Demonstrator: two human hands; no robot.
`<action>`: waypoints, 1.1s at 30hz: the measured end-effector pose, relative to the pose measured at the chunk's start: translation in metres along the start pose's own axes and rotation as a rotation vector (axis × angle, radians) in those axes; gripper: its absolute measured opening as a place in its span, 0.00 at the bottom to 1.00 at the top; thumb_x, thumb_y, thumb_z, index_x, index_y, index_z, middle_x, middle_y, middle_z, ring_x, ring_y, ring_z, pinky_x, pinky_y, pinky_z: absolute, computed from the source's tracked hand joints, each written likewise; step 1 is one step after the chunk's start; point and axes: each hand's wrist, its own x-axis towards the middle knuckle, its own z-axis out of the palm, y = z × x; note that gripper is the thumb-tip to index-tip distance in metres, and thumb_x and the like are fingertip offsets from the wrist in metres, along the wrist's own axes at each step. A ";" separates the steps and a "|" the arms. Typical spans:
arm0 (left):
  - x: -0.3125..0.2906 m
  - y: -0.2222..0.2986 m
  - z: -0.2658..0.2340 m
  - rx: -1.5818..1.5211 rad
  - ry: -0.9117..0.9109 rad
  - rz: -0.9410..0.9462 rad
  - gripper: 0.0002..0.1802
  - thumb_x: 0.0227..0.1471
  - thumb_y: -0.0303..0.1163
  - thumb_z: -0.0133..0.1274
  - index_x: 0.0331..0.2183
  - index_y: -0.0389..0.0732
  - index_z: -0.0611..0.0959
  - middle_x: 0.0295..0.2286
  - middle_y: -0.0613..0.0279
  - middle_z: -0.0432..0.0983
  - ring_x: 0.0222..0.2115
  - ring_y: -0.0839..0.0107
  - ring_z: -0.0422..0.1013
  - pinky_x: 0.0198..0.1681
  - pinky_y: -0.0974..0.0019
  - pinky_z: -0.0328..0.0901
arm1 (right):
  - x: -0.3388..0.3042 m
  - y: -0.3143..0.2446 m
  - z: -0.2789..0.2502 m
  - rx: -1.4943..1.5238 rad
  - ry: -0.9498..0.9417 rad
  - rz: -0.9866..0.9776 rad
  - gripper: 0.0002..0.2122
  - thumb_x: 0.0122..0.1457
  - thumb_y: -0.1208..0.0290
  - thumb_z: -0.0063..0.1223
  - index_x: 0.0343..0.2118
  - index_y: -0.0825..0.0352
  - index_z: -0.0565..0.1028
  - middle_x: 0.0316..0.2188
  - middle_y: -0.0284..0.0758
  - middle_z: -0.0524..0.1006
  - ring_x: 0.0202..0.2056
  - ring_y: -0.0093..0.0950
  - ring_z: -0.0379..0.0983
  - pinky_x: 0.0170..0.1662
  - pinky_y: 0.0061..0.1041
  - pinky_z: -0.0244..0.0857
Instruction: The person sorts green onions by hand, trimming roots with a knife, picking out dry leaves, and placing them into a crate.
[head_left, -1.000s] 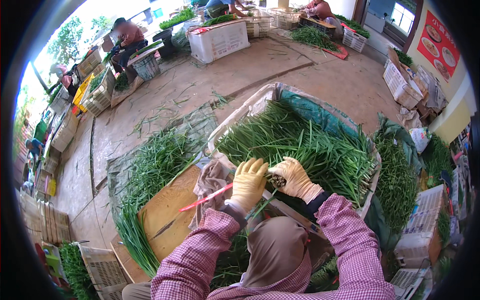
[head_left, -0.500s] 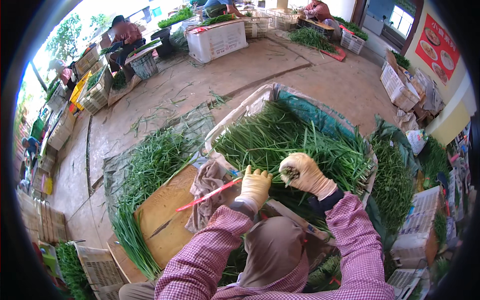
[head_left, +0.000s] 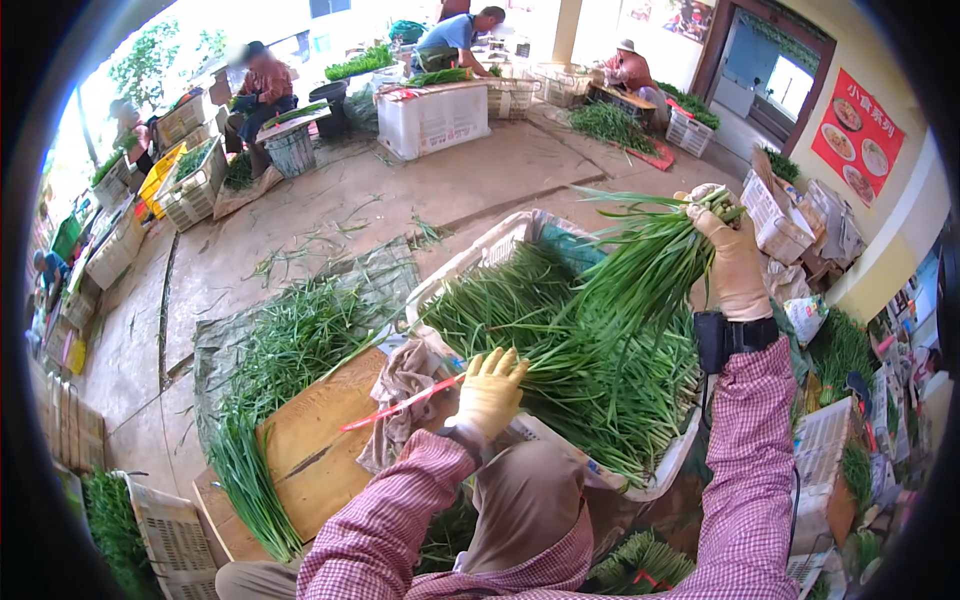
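My right hand [head_left: 738, 262], in a pale glove, is raised over the far right of a white plastic basket [head_left: 428, 290]. It is closed around the cut ends of a bunch of garlic chives [head_left: 650, 258], whose leaves fan out to the left and down. More chives [head_left: 500, 305] fill the basket, which has a teal lining at its far side. My left hand [head_left: 490, 393], also gloved, lies at the basket's near left edge with fingers spread. Beside it a red strip [head_left: 400, 405] crosses a crumpled cloth [head_left: 402, 375].
Left of the basket is a wooden board [head_left: 325, 440] with a sheaf of chives [head_left: 255, 480] along it. Loose greens [head_left: 290, 340] cover a tarp beyond. Other people sit or bend at the back among crates [head_left: 435, 120]. More crates [head_left: 825, 470] stand at the right.
My right hand has risen up and to the right, lifting the chives out of the basket. My left hand has shifted slightly left and down. The view has tilted up a little.
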 end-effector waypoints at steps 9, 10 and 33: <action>-0.079 0.030 -0.136 -1.571 0.197 -0.318 0.20 0.62 0.30 0.53 0.54 0.35 0.77 0.53 0.58 0.74 0.53 0.72 0.69 0.58 0.66 0.63 | -0.032 -0.030 0.093 0.129 -0.055 -0.132 0.07 0.57 0.78 0.56 0.39 0.67 0.77 0.42 0.37 0.80 0.42 0.22 0.74 0.50 0.23 0.66; -0.082 0.036 -0.159 -1.605 0.033 -0.332 0.22 0.63 0.33 0.52 0.56 0.36 0.75 0.53 0.58 0.73 0.54 0.71 0.68 0.58 0.66 0.62 | -0.039 -0.031 0.104 0.160 -0.052 -0.145 0.07 0.58 0.78 0.56 0.39 0.67 0.77 0.42 0.37 0.80 0.42 0.22 0.74 0.50 0.23 0.66; -0.312 -0.073 -0.151 -2.713 0.770 -0.387 0.39 0.55 0.60 0.54 0.57 0.41 0.72 0.54 0.49 0.72 0.53 0.53 0.70 0.59 0.45 0.64 | -0.326 -0.019 0.335 -0.068 -1.153 -0.458 0.35 0.41 0.63 0.76 0.54 0.65 0.71 0.54 0.42 0.72 0.61 0.43 0.63 0.65 0.44 0.53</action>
